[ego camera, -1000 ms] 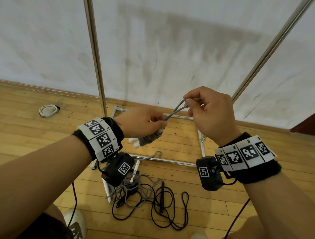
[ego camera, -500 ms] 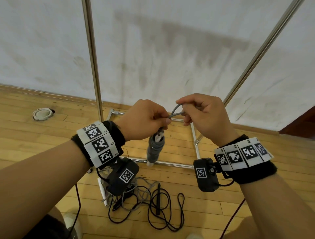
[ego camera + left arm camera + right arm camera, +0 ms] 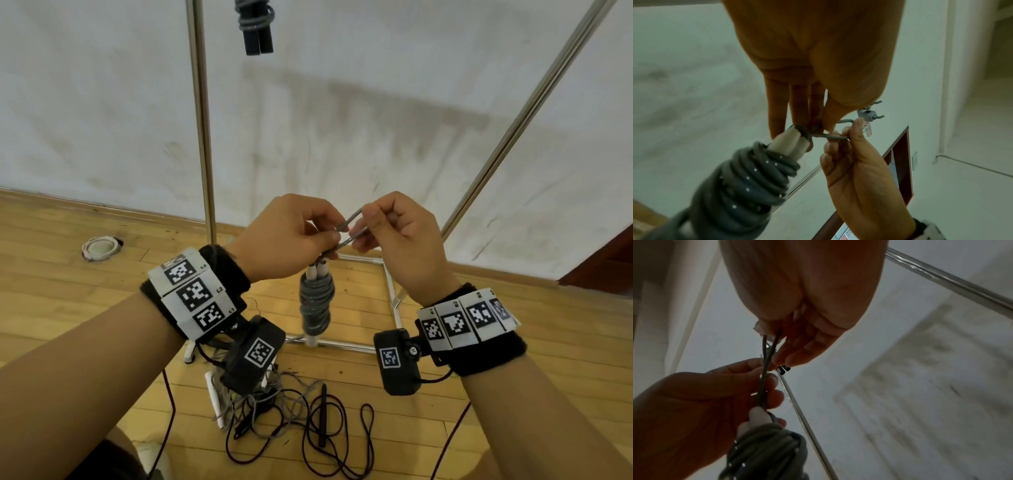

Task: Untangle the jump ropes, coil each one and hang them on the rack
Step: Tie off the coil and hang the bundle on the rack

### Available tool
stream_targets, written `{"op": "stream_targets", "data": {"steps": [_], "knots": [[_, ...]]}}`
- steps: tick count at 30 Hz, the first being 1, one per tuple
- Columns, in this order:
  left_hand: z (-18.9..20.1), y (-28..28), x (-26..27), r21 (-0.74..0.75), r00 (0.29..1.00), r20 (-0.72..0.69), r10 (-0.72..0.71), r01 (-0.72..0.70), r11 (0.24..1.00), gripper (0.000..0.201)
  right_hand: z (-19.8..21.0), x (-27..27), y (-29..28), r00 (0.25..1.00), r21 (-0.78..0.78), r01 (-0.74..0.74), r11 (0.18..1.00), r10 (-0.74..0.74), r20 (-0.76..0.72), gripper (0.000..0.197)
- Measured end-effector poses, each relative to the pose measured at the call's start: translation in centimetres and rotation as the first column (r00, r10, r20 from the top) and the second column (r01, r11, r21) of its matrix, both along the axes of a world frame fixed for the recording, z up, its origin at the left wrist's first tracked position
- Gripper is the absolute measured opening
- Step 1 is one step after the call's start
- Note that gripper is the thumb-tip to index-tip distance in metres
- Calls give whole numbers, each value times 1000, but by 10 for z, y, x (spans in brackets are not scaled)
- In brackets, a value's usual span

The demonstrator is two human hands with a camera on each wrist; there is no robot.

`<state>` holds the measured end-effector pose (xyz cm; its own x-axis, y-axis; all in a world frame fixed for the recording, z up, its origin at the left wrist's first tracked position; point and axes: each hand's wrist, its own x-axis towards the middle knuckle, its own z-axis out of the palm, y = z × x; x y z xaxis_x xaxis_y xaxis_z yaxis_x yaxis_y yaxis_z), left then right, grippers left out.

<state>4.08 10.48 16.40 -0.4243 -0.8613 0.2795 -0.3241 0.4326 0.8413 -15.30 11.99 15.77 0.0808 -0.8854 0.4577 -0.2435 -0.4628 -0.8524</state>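
The rack stands against the far wall, its left upright rising just behind your hands and its slanted right pole running up to the right; the hanging point sits above you, so the coming move is upward and slightly left. One black-handled coiled rope already hangs there at the top edge of the head view. On the floor near your feet lies the tangle of remaining ropes, black and grey cords still mixed together, well below your hands.

The grey coiled jump rope hangs between your wrists with its long axis vertical, cord wound round its two white handles, directly under your left hand. From its top a small free loop reaches sideways to the right, bridging both hands.

Your left hand is curled, fingers and thumb pinching the cord right where it leaves the handle tops, so it carries the bundle's weight. Your right hand pinches the far end of the loop between thumb and forefinger, the other fingers loosely bent. Both hands are equally close to the loop; I judge the right one best placed to lift it onto a hook.
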Motion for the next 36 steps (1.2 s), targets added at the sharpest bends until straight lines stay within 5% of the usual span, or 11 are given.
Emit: {"op": "stream_targets", "data": {"steps": [5, 15, 22, 27, 32, 36], "knots": [[41, -9, 5, -94, 997, 81, 18, -10, 996, 7, 35, 8, -5, 993, 88, -58, 994, 49, 105, 12], [152, -53, 26, -268, 992, 6, 127, -121, 956, 8, 146, 15, -40, 995, 31, -95, 995, 95, -18, 20], [245, -89, 40, -351, 981, -103, 166, -192, 917, 7, 239, 27, -81, 995, -177, 101, 979, -101, 13, 8], [295, -116, 48, -335, 946, -226, 231, -298, 894, 8, 287, 53, -125, 985, -327, 173, 929, -172, 33, 18], [317, -143, 45, -357, 883, -336, 327, -440, 824, 9, 312, 72, -165, 941, -476, 303, 826, -339, 11, 9], [312, -164, 41, -427, 865, -253, 433, -502, 752, 14, 307, 77, -189, 882, -493, 371, 787, -465, -79, 11]]}}
